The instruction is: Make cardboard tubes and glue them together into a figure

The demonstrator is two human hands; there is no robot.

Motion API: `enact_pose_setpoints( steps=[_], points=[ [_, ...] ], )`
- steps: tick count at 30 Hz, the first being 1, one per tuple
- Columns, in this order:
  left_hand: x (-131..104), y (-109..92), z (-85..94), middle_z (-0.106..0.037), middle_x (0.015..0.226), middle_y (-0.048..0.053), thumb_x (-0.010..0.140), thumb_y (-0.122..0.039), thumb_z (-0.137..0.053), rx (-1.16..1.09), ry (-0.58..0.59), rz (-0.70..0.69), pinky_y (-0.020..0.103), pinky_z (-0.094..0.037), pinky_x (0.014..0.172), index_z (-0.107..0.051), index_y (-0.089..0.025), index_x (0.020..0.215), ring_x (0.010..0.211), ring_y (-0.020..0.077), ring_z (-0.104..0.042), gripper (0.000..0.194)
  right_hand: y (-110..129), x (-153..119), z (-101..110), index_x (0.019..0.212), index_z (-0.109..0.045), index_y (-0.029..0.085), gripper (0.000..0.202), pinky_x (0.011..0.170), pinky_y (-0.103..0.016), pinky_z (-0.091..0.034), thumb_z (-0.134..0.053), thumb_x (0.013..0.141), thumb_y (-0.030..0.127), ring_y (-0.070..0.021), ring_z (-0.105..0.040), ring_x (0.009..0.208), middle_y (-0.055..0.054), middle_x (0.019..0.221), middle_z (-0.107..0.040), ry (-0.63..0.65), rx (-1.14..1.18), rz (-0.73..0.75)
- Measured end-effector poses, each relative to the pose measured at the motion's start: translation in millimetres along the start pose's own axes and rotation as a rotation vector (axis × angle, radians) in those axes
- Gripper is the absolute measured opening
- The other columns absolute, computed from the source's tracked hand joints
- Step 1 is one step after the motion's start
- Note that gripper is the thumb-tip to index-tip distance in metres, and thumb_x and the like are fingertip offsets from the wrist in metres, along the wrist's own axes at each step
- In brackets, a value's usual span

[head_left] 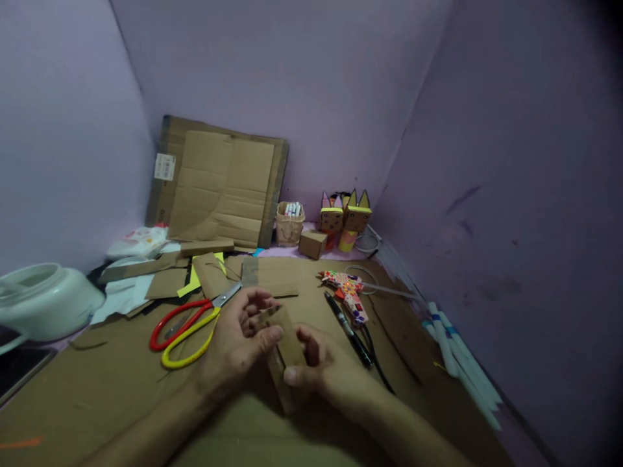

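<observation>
A small folded cardboard piece point(291, 347) is held between both hands low in the middle of the head view. My left hand point(250, 334) grips its upper left side, thumb on the near face. My right hand point(318, 370) pinches its right side, with the thumb lower down. Scissors point(189, 334) with one red and one yellow handle lie just left of my left hand. To the right of the hands are a black pen point(348, 329) and a patterned glue gun point(348, 292) with a dark cord.
Cardboard sheets point(221, 185) lean on the back wall. A marker basket point(291, 224), small box point(313, 244) and eared cardboard figures point(357, 220) stand behind. Paper scraps point(126, 285) and a white pot point(53, 301) are left, white sticks point(462, 363) right.
</observation>
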State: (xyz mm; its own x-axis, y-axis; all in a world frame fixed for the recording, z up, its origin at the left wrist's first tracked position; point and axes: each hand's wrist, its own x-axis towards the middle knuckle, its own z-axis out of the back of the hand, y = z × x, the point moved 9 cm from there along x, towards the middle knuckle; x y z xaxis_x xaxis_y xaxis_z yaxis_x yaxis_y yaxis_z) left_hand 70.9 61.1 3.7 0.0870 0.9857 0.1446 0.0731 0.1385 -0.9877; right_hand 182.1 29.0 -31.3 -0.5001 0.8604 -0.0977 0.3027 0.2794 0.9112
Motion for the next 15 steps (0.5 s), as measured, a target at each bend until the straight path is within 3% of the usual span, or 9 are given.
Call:
enact_pose_setpoints(
  steps=[2, 8, 12, 15],
  points=[
    [-4.5, -5.9, -1.7, -0.065, 0.103, 0.007, 0.058, -0.024, -0.08, 0.03, -0.006, -0.029, 0.025, -0.05, 0.07, -0.055, -0.021, 0.107, 0.089, 0.0215, -0.063, 0.055, 4.6, 1.9, 2.4, 0.1, -0.063, 0.018, 0.049, 0.083, -0.032, -0.043, -0.081, 0.055, 0.028, -0.0217, -0.061, 0.09, -0.004, 0.094, -0.068, -0.013, 0.027, 0.054],
    [-14.9, -8.0, -12.1, -0.068, 0.088, 0.003, 0.07, -0.022, -0.07, 0.257, 0.104, -0.017, 0.025, -0.048, 0.065, -0.062, -0.022, 0.099, 0.078, 0.0187, -0.063, 0.03, 4.5, 3.5, 2.7, 0.104, -0.063, 0.019, 0.048, 0.08, -0.03, -0.044, -0.078, 0.058, 0.018, -0.0207, -0.06, 0.092, -0.003, 0.097, -0.067, 0.021, 0.052, 0.084],
    [-16.4, -12.8, -12.0, -0.068, 0.084, 0.001, 0.071, -0.02, -0.067, 0.324, 0.104, -0.072, 0.025, -0.047, 0.063, -0.064, -0.022, 0.098, 0.072, 0.0172, -0.062, 0.027, 4.3, 3.4, 3.3, 0.102, -0.063, 0.019, 0.047, 0.072, -0.027, -0.045, -0.079, 0.058, 0.02, -0.0196, -0.06, 0.085, -0.003, 0.092, -0.067, -0.003, 0.016, 0.073],
    [-16.0, -9.4, -15.8, -0.07, 0.09, 0.002, 0.071, -0.019, -0.067, 0.279, 0.124, -0.045, 0.026, -0.049, 0.068, -0.064, -0.022, 0.102, 0.078, 0.0185, -0.063, 0.031, 9.3, 2.7, 0.4, 0.102, -0.062, 0.018, 0.048, 0.075, -0.03, -0.045, -0.081, 0.058, 0.027, -0.0198, -0.06, 0.083, -0.004, 0.092, -0.067, -0.001, -0.014, 0.093]
  ],
)
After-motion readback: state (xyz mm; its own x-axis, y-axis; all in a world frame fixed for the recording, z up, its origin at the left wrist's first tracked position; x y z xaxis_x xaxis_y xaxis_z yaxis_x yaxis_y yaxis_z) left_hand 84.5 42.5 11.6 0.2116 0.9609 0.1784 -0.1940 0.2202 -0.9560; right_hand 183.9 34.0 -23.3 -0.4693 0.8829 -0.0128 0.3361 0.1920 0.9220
